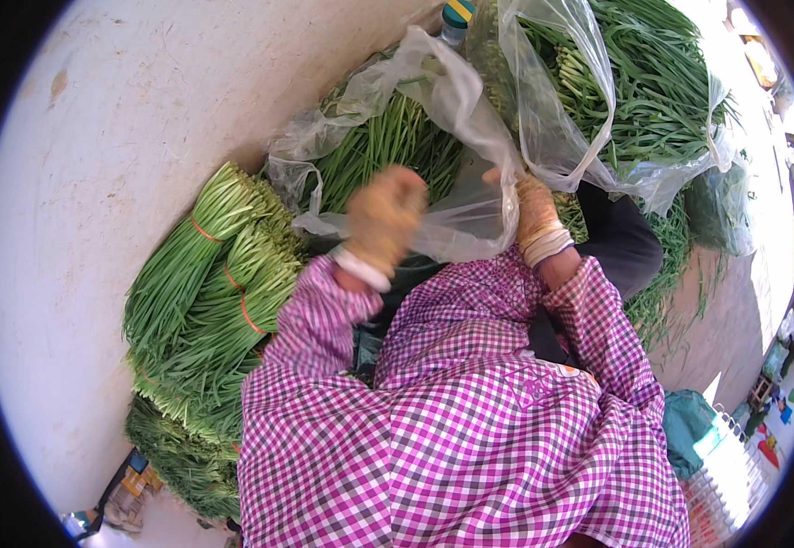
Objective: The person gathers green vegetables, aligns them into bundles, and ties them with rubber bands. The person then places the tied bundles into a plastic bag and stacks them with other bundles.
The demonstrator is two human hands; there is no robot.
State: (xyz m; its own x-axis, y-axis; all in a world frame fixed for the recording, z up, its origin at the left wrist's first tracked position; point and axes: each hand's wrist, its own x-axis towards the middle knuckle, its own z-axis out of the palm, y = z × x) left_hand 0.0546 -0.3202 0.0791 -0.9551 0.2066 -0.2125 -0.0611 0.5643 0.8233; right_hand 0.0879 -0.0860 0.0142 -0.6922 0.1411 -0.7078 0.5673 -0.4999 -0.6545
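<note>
A clear plastic bag (465,219) with loose green garlic chives (383,151) in it lies open before me. My right hand (537,212), in a tan work glove, holds the bag's rim at its right side. My left hand (385,219), in the same kind of glove, is blurred over the bag's near edge; its fingers look curled, but whether they grip anything cannot be told. To the left, several chive bundles (212,281) tied with orange bands are stacked with their pale ends up.
A second clear bag (561,151) full of chives (650,89) stands at the upper right. A green-lidded jar (455,24) is by the pale wall (116,137). Loose chives lie on the floor at right, above a teal bag (688,428) and a white plastic crate (726,479).
</note>
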